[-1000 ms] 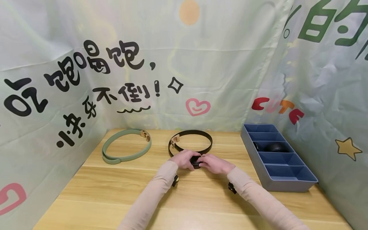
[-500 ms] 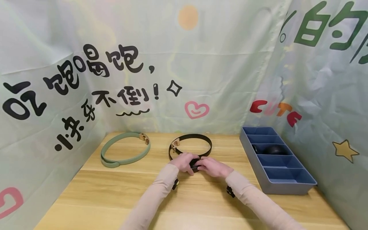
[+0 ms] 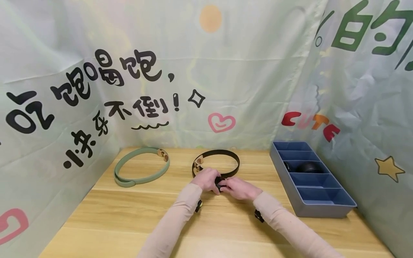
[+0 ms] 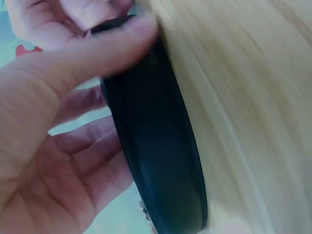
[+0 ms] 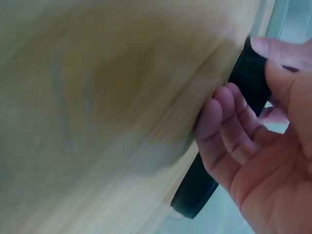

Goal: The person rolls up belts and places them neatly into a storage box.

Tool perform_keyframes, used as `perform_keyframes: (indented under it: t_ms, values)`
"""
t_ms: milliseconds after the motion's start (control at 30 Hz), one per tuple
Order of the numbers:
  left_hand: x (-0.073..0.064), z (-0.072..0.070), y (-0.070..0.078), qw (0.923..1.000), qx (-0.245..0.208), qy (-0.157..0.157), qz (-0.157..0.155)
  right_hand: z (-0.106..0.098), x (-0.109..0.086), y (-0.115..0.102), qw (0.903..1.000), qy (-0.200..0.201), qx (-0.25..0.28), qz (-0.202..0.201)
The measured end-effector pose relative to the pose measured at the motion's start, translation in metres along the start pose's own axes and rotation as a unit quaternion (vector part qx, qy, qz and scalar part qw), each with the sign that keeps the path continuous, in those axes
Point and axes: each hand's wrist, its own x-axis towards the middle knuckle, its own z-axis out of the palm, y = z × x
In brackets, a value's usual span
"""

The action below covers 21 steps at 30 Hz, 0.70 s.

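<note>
Black strap (image 4: 158,141) sits between the two hands, mid table (image 3: 219,233); left hand (image 3: 206,180) grips it, thumb over the outer face, right hand (image 3: 241,188) pinches it too, can't tell if it joins the black loop (image 3: 234,167) just behind. Main risk, probably: a thumb slips on the smooth-looking face and the curve springs loose. Hands also crowd that loop, so a careless sweep could shift it or catch its gold-toned buckle (image 3: 199,160)

wood-grain table (image 3: 113,222) – green belt (image 3: 150,178), looped black belt (image 3: 230,174), blue divided box (image 3: 322,210)
</note>
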Motion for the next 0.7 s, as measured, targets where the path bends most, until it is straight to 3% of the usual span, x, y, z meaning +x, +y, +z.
perform_keyframes:
  t_ms: [167, 367, 467, 700]
  values:
    - [0.000, 0.004, -0.001, 0.9994, 0.026, 0.010, -0.018, 0.001, -0.004, 0.002, 0.9998, 0.002, -0.015, 0.008]
    - [-0.003, 0.003, -0.006, 0.9974, -0.004, -0.065, 0.029, -0.001, -0.007, 0.006, 0.9992, -0.024, -0.030, 0.008]
    - [-0.003, 0.002, -0.007, 0.9958, -0.026, -0.082, 0.033, -0.003, -0.007, 0.006, 0.9989, -0.033, -0.029, 0.014]
    - [0.000, 0.002, -0.005, 0.9987, -0.032, -0.028, 0.026, -0.003, -0.002, -0.005, 0.9991, -0.028, 0.010, 0.031]
